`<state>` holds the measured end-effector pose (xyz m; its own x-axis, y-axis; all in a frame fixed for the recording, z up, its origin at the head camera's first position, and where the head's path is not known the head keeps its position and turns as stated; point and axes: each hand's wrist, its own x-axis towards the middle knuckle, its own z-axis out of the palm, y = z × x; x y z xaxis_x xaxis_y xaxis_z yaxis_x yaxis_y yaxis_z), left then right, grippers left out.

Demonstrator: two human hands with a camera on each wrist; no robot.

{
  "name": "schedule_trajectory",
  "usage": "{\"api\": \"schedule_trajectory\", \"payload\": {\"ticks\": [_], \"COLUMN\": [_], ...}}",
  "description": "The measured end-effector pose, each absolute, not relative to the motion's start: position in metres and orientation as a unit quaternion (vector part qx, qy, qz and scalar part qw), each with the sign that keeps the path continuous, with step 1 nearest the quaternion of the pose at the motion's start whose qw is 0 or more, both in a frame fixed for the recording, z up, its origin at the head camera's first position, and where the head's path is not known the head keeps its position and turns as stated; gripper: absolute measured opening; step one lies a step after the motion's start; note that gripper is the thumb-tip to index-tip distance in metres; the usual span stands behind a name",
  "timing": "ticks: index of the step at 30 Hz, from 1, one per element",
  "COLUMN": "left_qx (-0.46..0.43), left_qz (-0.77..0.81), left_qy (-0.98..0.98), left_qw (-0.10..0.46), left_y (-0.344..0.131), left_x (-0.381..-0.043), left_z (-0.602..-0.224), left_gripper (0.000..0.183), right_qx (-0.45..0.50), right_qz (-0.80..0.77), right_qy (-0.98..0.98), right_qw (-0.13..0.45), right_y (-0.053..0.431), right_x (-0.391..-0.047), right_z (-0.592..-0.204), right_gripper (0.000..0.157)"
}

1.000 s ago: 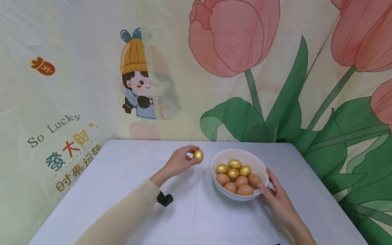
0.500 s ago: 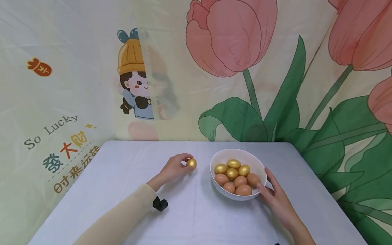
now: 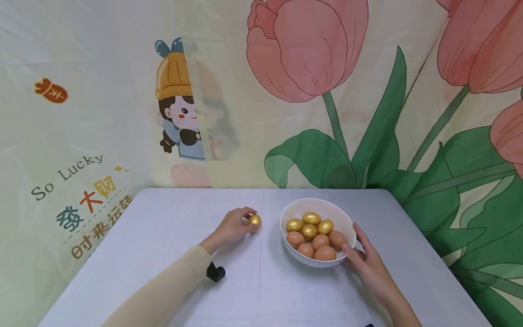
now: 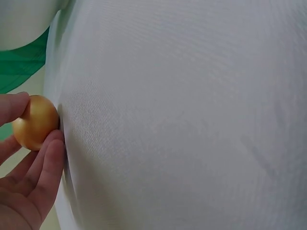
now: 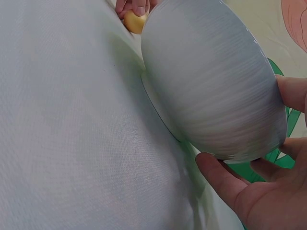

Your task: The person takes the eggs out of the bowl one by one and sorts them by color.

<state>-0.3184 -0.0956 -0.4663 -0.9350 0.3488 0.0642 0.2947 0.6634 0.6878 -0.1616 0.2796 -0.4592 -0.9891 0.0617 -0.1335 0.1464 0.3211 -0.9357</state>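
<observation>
My left hand (image 3: 233, 227) pinches a golden egg (image 3: 255, 221) between thumb and fingers, left of the bowl. In the left wrist view the egg (image 4: 36, 122) is at the tablecloth, touching it or nearly so. To the right stands a white bowl (image 3: 342, 223). Several golden eggs (image 3: 311, 218) lie in its far part and several brown eggs (image 3: 325, 253) in its near part. My right hand (image 3: 369, 268) grips the bowl's right side, thumb at the rim and fingers lower on the outer wall, as the right wrist view shows.
A white cloth (image 3: 261, 290) covers the table. Behind it hangs a curtain (image 3: 241, 172) printed with tulips and a cartoon figure. A small black device (image 3: 215, 272) sits at my left wrist, by the sleeve (image 3: 171, 286).
My left hand has brought the golden egg down and slightly left, away from the bowl, to the tablecloth. The right hand and bowl stay in place; the head view has shifted slightly.
</observation>
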Motion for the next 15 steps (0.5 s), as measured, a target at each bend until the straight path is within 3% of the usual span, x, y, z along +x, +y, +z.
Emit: {"api": "schedule_trajectory", "payload": {"ticks": [15], "left_qx": [0.172], "left_qz": [0.379], "left_qy": [0.908], "left_qw": [0.051], "left_y": [-0.097], "left_x": [-0.3217], "left_z": [-0.4683], "left_gripper": [0.045], "right_qx": [0.071], "right_qz": [-0.572], "right_qy": [0.816], "right_qw": [0.037], "right_y": [0.2789], "right_x": [-0.1622], "right_z": [-0.459], "right_gripper": [0.094]}}
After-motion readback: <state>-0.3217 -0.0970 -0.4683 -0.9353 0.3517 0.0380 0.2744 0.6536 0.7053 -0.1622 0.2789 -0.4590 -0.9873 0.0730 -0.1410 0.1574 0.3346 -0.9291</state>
